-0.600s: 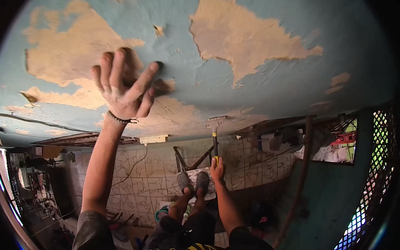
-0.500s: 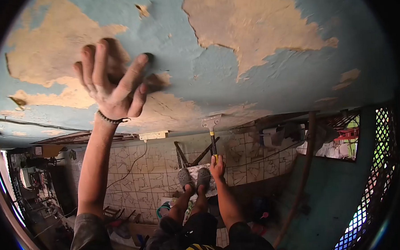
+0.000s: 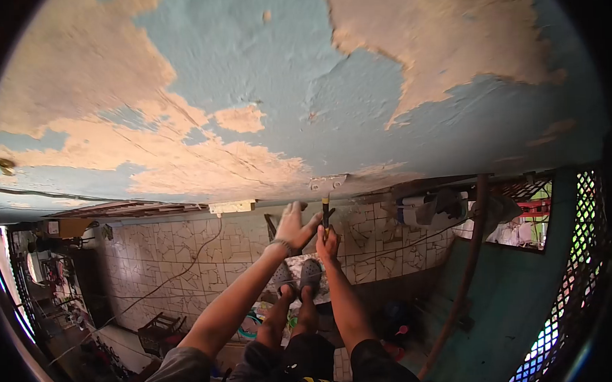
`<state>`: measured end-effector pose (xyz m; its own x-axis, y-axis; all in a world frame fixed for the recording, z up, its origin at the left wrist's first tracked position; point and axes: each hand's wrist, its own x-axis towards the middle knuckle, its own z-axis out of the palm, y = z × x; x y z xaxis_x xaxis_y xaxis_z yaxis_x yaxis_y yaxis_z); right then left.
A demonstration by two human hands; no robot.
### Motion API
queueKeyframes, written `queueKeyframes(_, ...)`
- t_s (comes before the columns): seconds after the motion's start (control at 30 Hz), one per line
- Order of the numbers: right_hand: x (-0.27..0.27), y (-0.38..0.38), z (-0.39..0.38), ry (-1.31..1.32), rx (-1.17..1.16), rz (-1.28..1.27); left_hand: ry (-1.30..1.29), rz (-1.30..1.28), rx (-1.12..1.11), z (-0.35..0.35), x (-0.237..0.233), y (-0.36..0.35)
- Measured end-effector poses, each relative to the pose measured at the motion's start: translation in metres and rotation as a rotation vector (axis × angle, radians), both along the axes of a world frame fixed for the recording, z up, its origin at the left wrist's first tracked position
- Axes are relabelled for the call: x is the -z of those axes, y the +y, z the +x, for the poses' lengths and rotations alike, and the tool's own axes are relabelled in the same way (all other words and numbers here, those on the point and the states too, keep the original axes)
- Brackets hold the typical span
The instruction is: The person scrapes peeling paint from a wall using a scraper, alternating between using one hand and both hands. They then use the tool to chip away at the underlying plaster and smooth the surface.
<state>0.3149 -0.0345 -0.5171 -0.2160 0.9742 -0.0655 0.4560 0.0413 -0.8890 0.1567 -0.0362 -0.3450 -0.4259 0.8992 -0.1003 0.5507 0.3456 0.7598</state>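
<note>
My right hand (image 3: 327, 245) grips the scraper (image 3: 326, 203), its blade (image 3: 329, 184) judged best held flat to the wall (image 3: 245, 57); my left hand (image 3: 295, 230), fingers extended, is just beside.

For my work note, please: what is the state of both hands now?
Left hand: open, near the scraper; touching cannot be told.
Right hand: closed, holding the scraper.

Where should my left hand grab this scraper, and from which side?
Probably on the slim, straight handle, just above your right hand, coming from the left. The right hand already holds the lower end, and your left hand is close beside the handle on that side, fingers open. I'd avoid the wide head, since it sits up at the wall.
</note>
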Motion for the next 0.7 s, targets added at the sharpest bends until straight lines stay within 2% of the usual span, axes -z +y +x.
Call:
queueKeyframes(0.03,0.007,0.005,-0.001,-0.001,-0.001,-0.013,-0.074,-0.029,-0.033,0.01,0.044,0.005)
queueKeyframes(0.1,0.013,0.013,-0.004,-0.022,-0.036,-0.036,-0.279,-0.062,-0.086,0.024,0.099,0.027)
queueKeyframes(0.13,0.021,0.014,-0.006,-0.011,-0.039,-0.02,-0.381,-0.079,-0.112,0.025,0.113,0.036)
queueKeyframes(0.27,0.062,0.02,-0.003,-0.079,-0.115,-0.072,-0.373,-0.218,0.009,0.02,0.148,0.057)
queueKeyframes(0.33,0.07,0.018,-0.006,-0.124,-0.129,-0.114,-0.424,-0.141,0.024,0.02,0.146,0.058)
queueKeyframes(0.37,0.074,0.017,-0.01,-0.069,-0.104,-0.038,-0.449,-0.105,0.033,0.021,0.144,0.057)
queueKeyframes(0.47,0.087,0.026,-0.023,-0.03,-0.019,0.073,-0.371,-0.048,0.074,0.024,0.104,0.063)
queueKeyframes(0.57,0.047,0.036,-0.039,-0.101,0.091,0.001,-0.38,0.053,0.089,0.027,0.099,0.069)
queueKeyframes(0.63,0.045,0.023,-0.037,0.029,0.19,0.026,-0.33,0.012,0.059,0.033,0.103,0.06)
queueKeyframes(0.7,0.057,0.004,-0.028,0.024,0.137,0.046,-0.346,-0.076,0.052,0.032,0.111,0.062)
